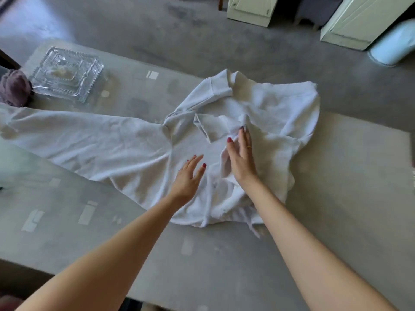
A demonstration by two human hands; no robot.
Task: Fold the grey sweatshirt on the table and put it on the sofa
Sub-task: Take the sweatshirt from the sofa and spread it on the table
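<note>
The pale grey sweatshirt [276, 122] lies rumpled on the table [348, 180], its body bunched at the middle right and one long sleeve stretched out flat to the left edge. A cuffed sleeve end is folded over near the collar. My left hand [188, 176] rests flat on the cloth with fingers spread, holding nothing. My right hand [241, 158] lies on the sweatshirt just to its right, thumb and fingertips pinching a small ridge of fabric at the chest. The sofa is out of view.
A lidded cut-glass dish [67, 75] and a mauve ball of yarn [14, 87] sit at the table's far left. Beyond the table is grey floor, cream cabinets [251, 10] and a pale bin [395, 43] at the top right.
</note>
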